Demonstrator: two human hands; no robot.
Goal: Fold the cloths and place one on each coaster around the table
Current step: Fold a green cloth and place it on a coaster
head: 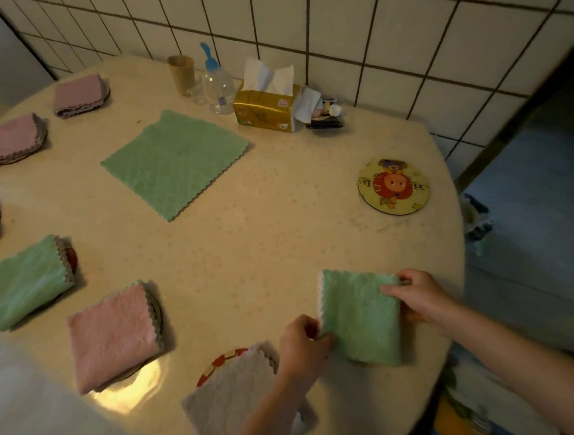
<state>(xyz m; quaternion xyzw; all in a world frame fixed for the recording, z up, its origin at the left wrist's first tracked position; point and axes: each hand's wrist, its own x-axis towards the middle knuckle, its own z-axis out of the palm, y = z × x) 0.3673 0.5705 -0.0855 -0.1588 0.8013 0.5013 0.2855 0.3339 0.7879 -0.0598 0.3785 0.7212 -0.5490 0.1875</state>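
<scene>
Fingers [392,289] of right hand [419,298] curled over right edge of folded green cloth [362,317], left hand [302,344] pinching its near-left corner. We see it flat near table [263,239] right edge. Bare coaster [394,186] beyond, unfolded green cloth [175,162] mid-table.

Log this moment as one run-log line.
step: setting folded green cloth down | left hand: pinching its left edge | right hand: holding its right edge | open: bare coaster, flat green cloth
</scene>
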